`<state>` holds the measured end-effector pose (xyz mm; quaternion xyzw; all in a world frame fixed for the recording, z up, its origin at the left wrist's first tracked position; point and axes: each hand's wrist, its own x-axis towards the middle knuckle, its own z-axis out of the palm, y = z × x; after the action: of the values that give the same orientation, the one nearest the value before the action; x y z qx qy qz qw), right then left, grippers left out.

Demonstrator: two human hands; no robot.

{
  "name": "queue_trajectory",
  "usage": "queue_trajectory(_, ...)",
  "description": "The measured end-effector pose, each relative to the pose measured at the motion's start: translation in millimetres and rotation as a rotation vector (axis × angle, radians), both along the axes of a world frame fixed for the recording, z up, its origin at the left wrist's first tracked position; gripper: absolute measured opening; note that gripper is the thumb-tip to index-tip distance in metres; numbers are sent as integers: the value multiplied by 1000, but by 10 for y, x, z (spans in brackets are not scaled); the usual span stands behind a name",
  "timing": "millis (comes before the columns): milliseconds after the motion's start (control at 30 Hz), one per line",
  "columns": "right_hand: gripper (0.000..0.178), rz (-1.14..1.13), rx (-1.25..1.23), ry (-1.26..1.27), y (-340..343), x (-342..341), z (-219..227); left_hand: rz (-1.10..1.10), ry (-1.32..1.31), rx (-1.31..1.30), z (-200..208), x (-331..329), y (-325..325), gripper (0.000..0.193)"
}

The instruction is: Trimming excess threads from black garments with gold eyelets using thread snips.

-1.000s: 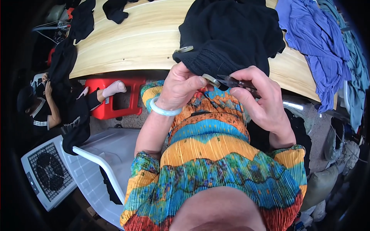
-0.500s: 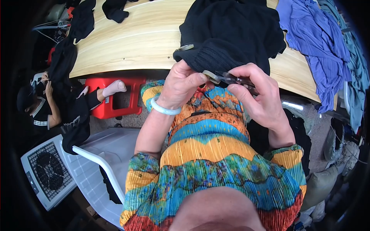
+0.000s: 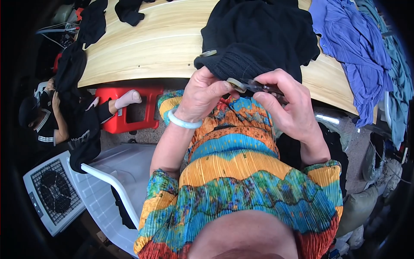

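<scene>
Fingers and thumb of the bare left hand [image 3: 200, 97] pinch a round, beige, ring-like disc [image 3: 236, 85], along with what looks like the near edge of a black knitted garment [image 3: 258, 32]; some of those fingers are hidden by the cloth. Right-hand [image 3: 293, 105] thumb and fingers grasp a small pair of dark-handled, metal-bladed snips [image 3: 264, 87], tips pointing left at the disc. (Whether steel and disc actually touch cannot be told from this angle.) The disc sits between the two hands, near the person's lap, while the garment spreads away over a pale wood-grain table [image 3: 142, 52]. A second beige disc [image 3: 208, 53] lies at the garment's left edge.

From here, the likeliest trouble seems to be a nick: if the blades slip off the disc's rim, they could cut the knit or catch the left thumb, which is close by. Any dark thread would be hard to pick out against such dark cloth, and a slack pinch could let the disc twist away from the tips.

No brand, label or lettering can be made out. White stripes mark the black clothing of a co-worker [image 3: 43, 127] at far left; the blue-violet garment [image 3: 353, 56] on the right shows only folds.
</scene>
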<state>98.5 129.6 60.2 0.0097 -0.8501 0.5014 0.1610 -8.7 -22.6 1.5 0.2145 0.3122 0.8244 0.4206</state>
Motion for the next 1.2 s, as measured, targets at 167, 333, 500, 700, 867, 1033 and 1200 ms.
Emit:
queue_trajectory(167,17,-2,-64,-39,-19,-14,-14,-13,-23,-3,6,-1,-13,27)
queue_trajectory(333,16,14,-103,-76,-26,-15,-94,25,2,-41,-14,10,-7,25)
queue_trajectory(500,13,-27,-157,-59,-75,-36,-75,7,-3,-22,11,-25,-16,25)
queue_trajectory(700,12,46,-288,-78,-45,-51,-160,44,32,-49,0,-7,1,25)
queue_trajectory(867,11,18,-512,-74,-72,-63,-168,-4,-33,1,-50,-33,-23,24)
queue_trajectory(1033,12,-88,-501,-8,-10,-67,-176,38,-74,18,-48,-20,-27,24)
queue_trajectory(1200,14,-302,-537,123,240,-36,-74,24,-57,1,-16,-33,-14,25)
